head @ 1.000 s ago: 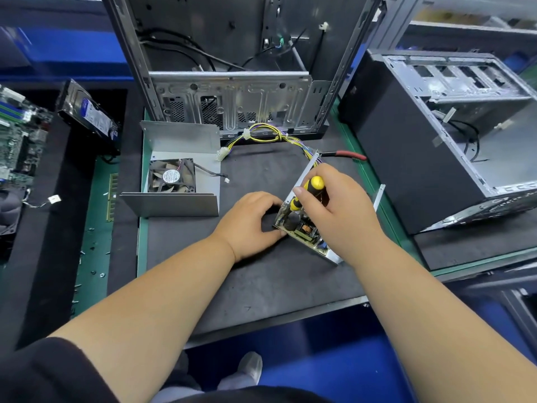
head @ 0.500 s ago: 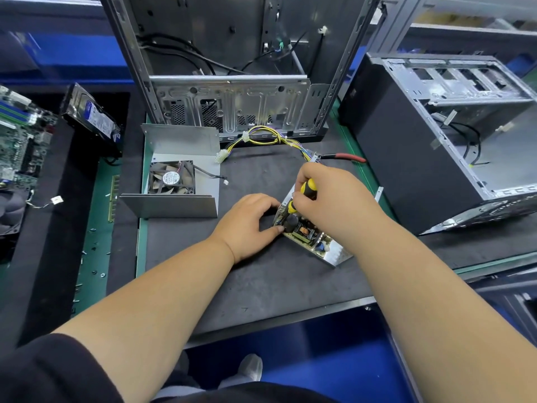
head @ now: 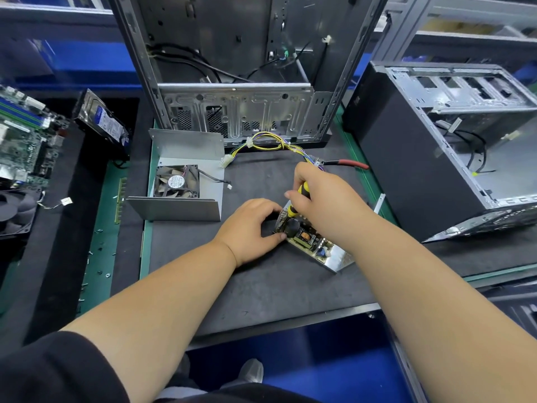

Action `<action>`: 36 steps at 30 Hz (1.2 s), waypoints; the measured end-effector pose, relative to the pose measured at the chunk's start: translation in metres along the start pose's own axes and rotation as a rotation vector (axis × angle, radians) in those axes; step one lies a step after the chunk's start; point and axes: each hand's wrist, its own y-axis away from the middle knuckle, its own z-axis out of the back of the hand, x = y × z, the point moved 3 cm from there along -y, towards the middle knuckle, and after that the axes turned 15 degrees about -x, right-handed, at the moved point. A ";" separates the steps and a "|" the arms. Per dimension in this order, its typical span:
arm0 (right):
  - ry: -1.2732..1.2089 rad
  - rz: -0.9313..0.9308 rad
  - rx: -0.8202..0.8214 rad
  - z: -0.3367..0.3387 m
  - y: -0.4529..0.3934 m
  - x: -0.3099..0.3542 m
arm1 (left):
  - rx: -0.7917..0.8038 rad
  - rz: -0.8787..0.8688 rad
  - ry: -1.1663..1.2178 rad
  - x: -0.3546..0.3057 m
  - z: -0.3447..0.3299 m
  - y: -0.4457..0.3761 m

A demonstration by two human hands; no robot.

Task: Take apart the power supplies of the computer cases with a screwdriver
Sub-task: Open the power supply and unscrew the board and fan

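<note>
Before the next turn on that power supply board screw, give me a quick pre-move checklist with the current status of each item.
1. Right hand has a firm grip on the yellow-and-black screwdriver: ok.
2. Left hand steadies the near end of the power supply board: ok.
3. Screwdriver tip seated in a screw head: cannot tell, the tip is hidden among the components.
4. Board's metal tray lies on the black mat: ok.
5. Yellow wire bundle lies away from the tool: ok.
6. Removed fan cover sits apart, to the left of the work: ok.
</note>
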 end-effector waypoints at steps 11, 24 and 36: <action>-0.043 0.182 0.198 0.009 -0.007 -0.006 | -0.008 0.009 0.012 0.000 0.000 -0.001; 0.103 0.017 0.058 0.009 0.003 0.000 | 0.007 0.003 0.017 -0.002 0.000 -0.003; 0.135 0.156 0.119 0.017 -0.006 0.007 | 0.008 0.003 -0.014 -0.001 0.002 -0.002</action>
